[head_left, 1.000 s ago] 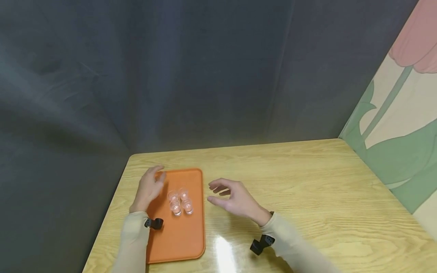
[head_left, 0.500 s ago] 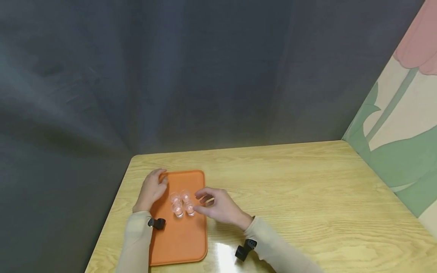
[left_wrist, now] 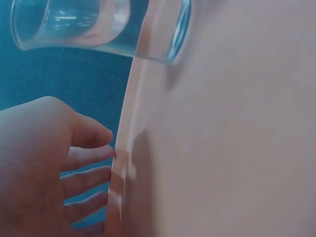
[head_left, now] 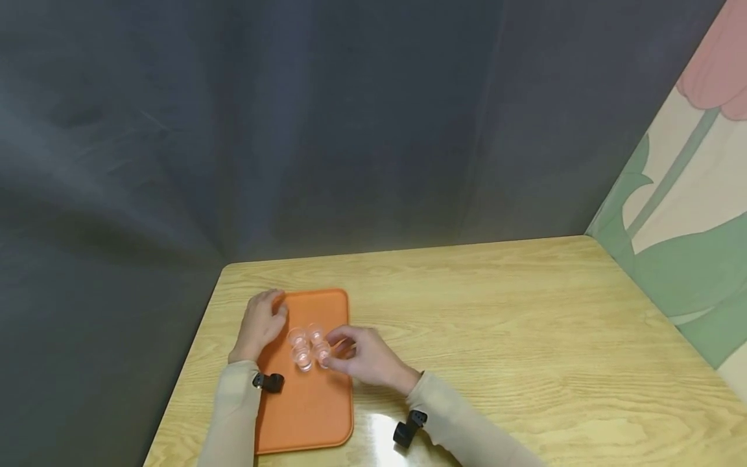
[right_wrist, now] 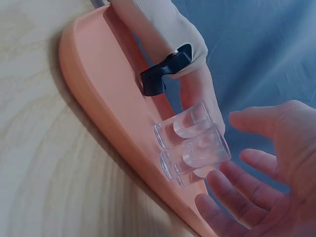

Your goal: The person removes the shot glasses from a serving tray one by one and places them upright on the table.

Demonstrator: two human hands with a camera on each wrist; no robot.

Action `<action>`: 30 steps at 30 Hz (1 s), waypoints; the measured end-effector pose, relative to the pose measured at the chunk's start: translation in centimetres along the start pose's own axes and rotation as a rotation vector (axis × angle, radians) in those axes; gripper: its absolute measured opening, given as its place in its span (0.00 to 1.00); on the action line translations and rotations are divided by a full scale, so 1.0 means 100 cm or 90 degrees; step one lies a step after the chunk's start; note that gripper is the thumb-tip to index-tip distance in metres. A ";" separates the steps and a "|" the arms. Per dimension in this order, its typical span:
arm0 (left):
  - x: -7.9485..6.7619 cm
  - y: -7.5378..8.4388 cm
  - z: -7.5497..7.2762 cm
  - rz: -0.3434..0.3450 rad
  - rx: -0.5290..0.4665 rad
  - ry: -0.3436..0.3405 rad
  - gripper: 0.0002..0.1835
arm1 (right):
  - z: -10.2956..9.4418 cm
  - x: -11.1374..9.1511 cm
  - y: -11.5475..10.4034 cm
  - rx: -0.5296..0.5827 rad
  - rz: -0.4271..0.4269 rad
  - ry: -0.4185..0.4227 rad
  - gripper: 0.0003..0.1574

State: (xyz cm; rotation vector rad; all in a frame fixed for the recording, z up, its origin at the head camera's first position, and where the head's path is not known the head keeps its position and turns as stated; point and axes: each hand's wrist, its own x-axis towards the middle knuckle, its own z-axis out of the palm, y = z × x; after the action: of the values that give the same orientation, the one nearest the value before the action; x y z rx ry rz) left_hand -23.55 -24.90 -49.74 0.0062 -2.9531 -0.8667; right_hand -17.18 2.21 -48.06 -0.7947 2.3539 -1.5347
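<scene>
The near-right glass (head_left: 321,351) stands upright on the orange tray (head_left: 309,415), and my right grip (head_left: 364,355) is around its right side, thumb towards me and fingers beyond. That grip is unclenched, its fingers relaxed and spread; I cannot tell whether skin meets glass, so I count nothing as grasped. The step in hand seems to be taking hold of this glass. To do it well, I should bring thumb and forefinger together evenly, low enough to clear the rim, with a light pinch, since clear, smooth walls likely slip if squeezed unevenly.

The near-left glass (head_left: 302,357) sits just beside it, with the far-right glass (head_left: 316,333) and the far-left glass (head_left: 297,337) close behind. Whether their walls touch I cannot make out, so a straight lift would be safer than a sideways drag. There may be liquid inside or only thick bottoms; holding it level covers both.

My left grip (head_left: 259,324) is slack and holds no glass, its fingertips at the tray's left edge. Resting there lightly should steady the tray without tipping it. The tray lies at the left of the wooden table (head_left: 496,324), before a dark curtain (head_left: 379,130).
</scene>
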 end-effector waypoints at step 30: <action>0.000 -0.001 0.005 -0.022 0.016 -0.016 0.29 | 0.016 0.008 0.008 -0.017 0.016 0.012 0.23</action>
State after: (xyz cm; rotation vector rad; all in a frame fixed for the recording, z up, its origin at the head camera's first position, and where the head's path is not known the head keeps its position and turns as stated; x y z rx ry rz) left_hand -23.54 -24.68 -50.19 0.0487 -2.9962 -0.8408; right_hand -17.39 0.79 -49.32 -0.7571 2.3928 -1.5101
